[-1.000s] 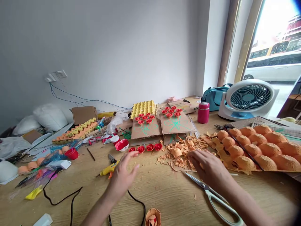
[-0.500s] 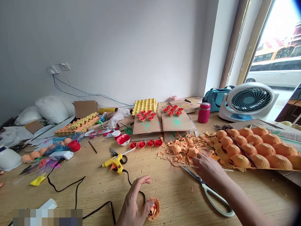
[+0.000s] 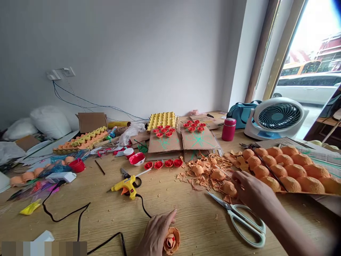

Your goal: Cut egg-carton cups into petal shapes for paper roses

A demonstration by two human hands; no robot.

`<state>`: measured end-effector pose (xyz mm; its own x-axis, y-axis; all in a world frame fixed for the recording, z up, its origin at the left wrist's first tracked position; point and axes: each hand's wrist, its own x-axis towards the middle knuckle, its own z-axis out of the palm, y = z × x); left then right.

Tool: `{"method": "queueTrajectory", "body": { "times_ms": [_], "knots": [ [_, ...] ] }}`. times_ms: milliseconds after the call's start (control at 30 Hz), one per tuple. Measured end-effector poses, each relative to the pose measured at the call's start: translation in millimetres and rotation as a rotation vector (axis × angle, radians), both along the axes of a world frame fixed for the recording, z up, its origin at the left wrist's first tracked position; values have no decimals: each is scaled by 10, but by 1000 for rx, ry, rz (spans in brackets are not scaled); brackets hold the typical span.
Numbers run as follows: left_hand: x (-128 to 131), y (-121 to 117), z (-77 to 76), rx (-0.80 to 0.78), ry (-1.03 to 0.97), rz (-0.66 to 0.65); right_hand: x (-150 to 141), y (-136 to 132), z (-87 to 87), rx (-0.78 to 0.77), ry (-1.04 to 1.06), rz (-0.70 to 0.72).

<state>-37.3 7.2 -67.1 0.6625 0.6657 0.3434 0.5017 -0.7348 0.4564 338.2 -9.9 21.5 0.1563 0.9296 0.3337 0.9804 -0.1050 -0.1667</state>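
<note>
My left hand rests at the table's near edge with its fingers curled round an orange paper rose. My right hand reaches into a heap of orange egg-carton cups and scraps, fingers bent down on a loose orange cup; whether it grips the cup I cannot tell. White-handled scissors lie open just in front of that hand. A yellow glue gun with a black cord lies left of centre.
An orange egg tray lies at right, a white fan and a red flask behind it. Red paper roses stand in a row before cardboard sheets. Clutter, a red bowl and egg trays fill the left.
My left hand has dropped back from mid-table to the near edge and closed round the orange rose. My right hand has slid right, from the scraps toward the egg tray.
</note>
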Motion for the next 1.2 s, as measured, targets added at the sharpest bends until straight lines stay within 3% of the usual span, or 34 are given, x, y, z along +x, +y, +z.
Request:
{"method": "queueTrajectory", "body": {
  "times_ms": [133, 300, 400, 600, 733, 800, 867, 967, 1033, 1100, 1200],
  "knots": [
    [34, -80, 164, -51, 30, -12, 380, -413, -150, -36, 60, -179],
    [67, -122, 268, -18, 22, 36, 747, -958, -526, -106, 109, -226],
    [79, -114, 294, -7, 3, 79, 800, -1048, -649, -203, 138, -241],
    [36, -50, 338, 35, 17, 187, 776, -770, -613, -198, 182, -233],
    [-6, 29, 356, 56, 27, 261, 905, -679, -685, -43, 155, -170],
    [-6, 112, 407, 43, 52, 282, 889, -639, -642, 5, 139, -147],
    [5, 238, 480, 6, 104, 299, 723, -548, -483, 25, 105, -98],
    [33, 465, 575, -59, 151, 375, 246, -266, -128, 13, 84, 69],
    [57, 592, 602, -102, 149, 416, -78, 13, 59, -15, 81, 250],
    [81, 670, 598, -139, 147, 434, -306, 320, 136, -35, 26, 322],
    [105, 696, 569, -156, 140, 424, -446, 724, 60, -56, -43, 336]
  ]
}}
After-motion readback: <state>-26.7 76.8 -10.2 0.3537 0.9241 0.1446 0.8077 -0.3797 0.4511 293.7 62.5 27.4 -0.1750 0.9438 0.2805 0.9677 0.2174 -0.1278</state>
